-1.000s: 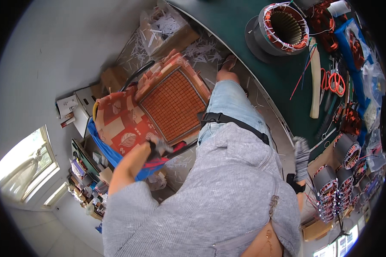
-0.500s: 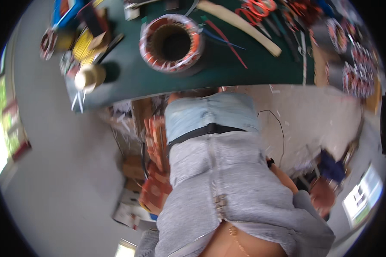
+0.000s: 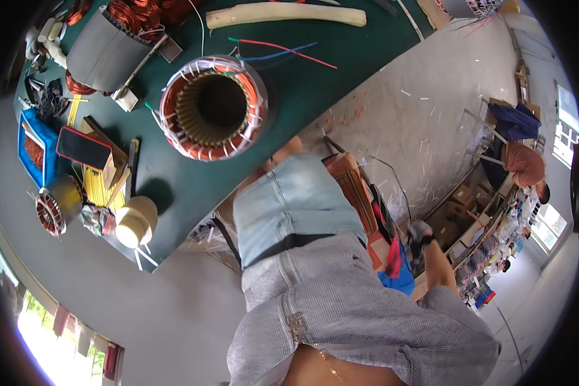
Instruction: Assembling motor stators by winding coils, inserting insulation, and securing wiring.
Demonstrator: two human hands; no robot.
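My right hand (image 3: 421, 233), in what looks like a grey glove with a dark band at the wrist, hangs out to the right of my body, away from the bench. It is beside the chair with a red and blue cloth (image 3: 399, 273); its fingers are too small and unclear to read. My left hand is not in view. In front of me on the green bench stands a motor stator (image 3: 175, 122), its copper windings laced with white cord. Red and blue wires (image 3: 289, 51) lie just beyond it. No hand touches either.
A larger grey stator (image 3: 106, 55) lies at the back left. Nearby are a phone (image 3: 83, 148), a blue tray (image 3: 31, 149), a cream roll (image 3: 137, 219) and a small stator (image 3: 53, 209). A pale stick (image 3: 286, 15) lies at the far side. Scraps litter the floor (image 3: 431, 109).
The view has turned, so the bench edge now runs diagonally and the stator appears lower and further left. My right hand, mostly hidden before, now shows at my right side.
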